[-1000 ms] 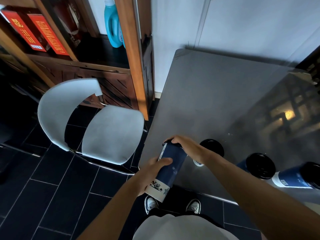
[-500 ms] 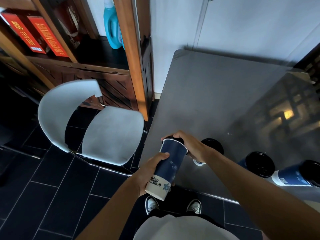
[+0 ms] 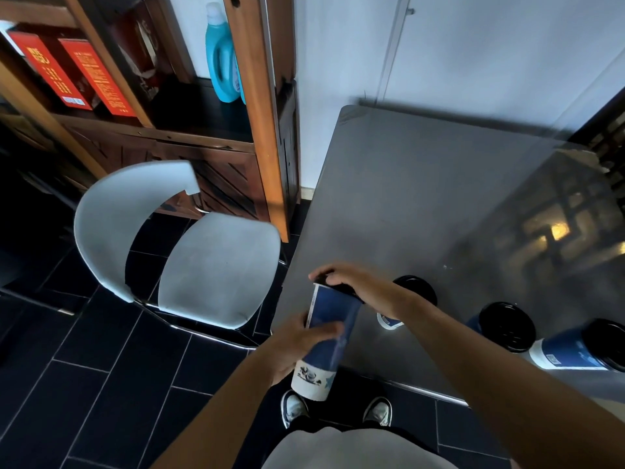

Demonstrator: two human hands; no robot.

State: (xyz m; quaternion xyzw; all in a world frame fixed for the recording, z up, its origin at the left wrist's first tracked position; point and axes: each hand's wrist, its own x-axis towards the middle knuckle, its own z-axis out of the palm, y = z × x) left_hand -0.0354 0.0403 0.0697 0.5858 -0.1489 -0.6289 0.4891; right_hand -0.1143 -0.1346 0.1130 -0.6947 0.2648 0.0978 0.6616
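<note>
We noted grey tabletop [image 3: 439, 184] against white wall [image 3: 473, 45]. Near its front edge stood blue, black-lidded first cup [image 3: 415, 288], second cup [image 3: 507, 326] and third cup [image 3: 575, 350]. Left of it: pale chair [image 3: 216, 265] on dark tiled floor [image 3: 101, 367]. Behind chair, wooden shelf [image 3: 257, 96] held teal bottle [image 3: 221, 62] and red boxes [image 3: 94, 76].

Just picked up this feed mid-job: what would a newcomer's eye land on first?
The blue cup, held tilted at the near left corner of the grey table: the left hand grips its body and the right hand curls over its top. To its right, three more black-lidded cups sit along the table's near edge. A white chair stands to the left.
</note>
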